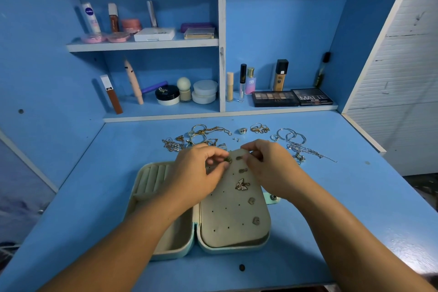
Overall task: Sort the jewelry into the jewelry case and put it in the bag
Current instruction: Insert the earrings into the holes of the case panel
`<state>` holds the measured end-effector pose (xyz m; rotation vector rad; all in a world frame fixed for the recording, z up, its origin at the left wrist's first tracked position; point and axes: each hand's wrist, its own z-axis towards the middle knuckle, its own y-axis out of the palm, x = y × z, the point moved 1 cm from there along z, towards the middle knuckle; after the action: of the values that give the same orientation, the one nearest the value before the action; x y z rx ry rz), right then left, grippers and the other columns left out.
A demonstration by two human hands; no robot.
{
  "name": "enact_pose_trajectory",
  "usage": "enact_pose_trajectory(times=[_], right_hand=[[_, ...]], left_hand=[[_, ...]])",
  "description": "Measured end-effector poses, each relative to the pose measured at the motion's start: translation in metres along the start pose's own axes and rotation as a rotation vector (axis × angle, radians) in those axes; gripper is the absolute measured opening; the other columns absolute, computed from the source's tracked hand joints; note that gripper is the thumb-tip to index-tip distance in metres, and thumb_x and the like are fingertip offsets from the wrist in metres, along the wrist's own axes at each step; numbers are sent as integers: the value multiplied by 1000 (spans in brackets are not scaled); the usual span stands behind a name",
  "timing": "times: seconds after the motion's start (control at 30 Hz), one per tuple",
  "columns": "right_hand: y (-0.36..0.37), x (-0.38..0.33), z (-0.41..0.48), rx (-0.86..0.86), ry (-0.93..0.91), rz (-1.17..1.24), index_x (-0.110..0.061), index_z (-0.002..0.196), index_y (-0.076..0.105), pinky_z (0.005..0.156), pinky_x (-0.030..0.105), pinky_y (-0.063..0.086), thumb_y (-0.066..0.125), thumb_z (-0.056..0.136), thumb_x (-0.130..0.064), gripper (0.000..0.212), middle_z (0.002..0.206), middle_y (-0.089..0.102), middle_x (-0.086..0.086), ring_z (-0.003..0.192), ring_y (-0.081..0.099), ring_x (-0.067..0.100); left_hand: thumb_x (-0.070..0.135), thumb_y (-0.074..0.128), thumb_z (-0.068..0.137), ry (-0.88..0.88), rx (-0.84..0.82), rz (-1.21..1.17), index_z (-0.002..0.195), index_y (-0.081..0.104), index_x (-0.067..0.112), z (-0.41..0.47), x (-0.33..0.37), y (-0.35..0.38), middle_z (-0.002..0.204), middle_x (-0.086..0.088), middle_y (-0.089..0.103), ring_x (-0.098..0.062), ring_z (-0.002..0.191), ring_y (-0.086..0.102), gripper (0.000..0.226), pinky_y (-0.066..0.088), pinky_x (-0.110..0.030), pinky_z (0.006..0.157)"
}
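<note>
Over open jewelry case (175, 251), pinched tiny earring (228, 160) with left hand (196, 170), gripped edge of soft earring panel (232, 227) with right hand (267, 166) — light, slippery, probably best held by its face.

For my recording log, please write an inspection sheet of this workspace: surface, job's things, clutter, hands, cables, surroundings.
Surface: blue desk, with a dark spot near the front edge.
Job's things: case lies open; its panel carries a butterfly and a few small pieces; loose jewelry lies behind the case. No bag in view.
Clutter: cosmetics stand and lie on the shelves.
Hands: left hand pinches an earring at the panel's top; right hand pinches the panel's top edge.
Cables: nothing seen.
Surroundings: blue shelves behind the desk; white slatted wall at right.
</note>
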<state>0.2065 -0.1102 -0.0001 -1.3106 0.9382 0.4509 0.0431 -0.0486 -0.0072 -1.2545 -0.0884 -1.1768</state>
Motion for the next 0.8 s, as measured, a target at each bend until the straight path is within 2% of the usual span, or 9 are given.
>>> enact_pose_trajectory(times=[0.13,0.33,0.43,0.5,0.57,0.63,0.7,0.77,0.8], right_hand=[[-1,0,-1,-5,4,10,-24,121,57,65,26,47,49,96,-26,27,99,64,-5,78,60,11],[-4,-8,-7,22,-33,68,-26,120,58,59,23,46,47,97,-29,26,91,64,-6,71,59,12],[-4,-14,-11,42,-53,158,-26,119,60,70,31,52,44,99,-31,26,92,69,-1,81,64,15],[-3,-18,-12,39,-50,271,-23,118,62,73,31,53,41,100,-27,28,90,70,-3,79,64,11],[-1,-23,-12,4,-33,450,-19,114,64,68,30,48,38,101,-20,30,87,70,-2,71,62,10],[2,-29,-14,-32,-44,639,-13,108,64,65,31,44,36,100,-10,30,87,69,3,67,59,11],[7,-32,-17,-55,-93,719,-11,101,61,64,28,43,36,98,-4,27,88,70,0,68,58,10],[14,-34,-22,-103,-150,710,-12,99,60,66,25,44,34,98,-2,28,91,70,-5,75,59,11],[18,-34,-24,-133,-167,700,-12,99,61,68,24,44,34,99,-1,29,94,70,-6,79,60,11]], left_hand=[[16,73,82,19,-18,52,100,75,20,-2,1,-1,87,12,65,6,86,58,19,39,-1,74],[23,68,88,-27,35,68,94,73,28,-1,1,-8,89,18,60,4,84,56,9,35,0,72],[22,69,87,-37,32,56,92,75,26,-2,3,-14,85,20,63,5,84,58,9,36,-1,70],[22,67,88,-37,38,36,97,76,25,-7,6,-18,85,21,64,8,86,57,13,38,-1,69],[33,63,89,-68,29,3,101,75,26,-13,11,-23,89,20,65,11,84,56,18,37,-2,67],[57,53,86,-147,-23,-46,93,73,37,-18,15,-32,87,20,65,10,85,56,29,37,-6,66],[82,42,75,-228,-60,-126,78,70,43,-19,14,-42,74,18,65,1,79,60,48,43,-21,69],[92,39,61,-318,-68,-209,85,72,42,-19,11,-50,71,11,68,-11,82,65,64,51,-35,78],[90,44,59,-355,-59,-270,88,73,38,-19,10,-52,78,7,72,-14,87,67,67,52,-39,85]])
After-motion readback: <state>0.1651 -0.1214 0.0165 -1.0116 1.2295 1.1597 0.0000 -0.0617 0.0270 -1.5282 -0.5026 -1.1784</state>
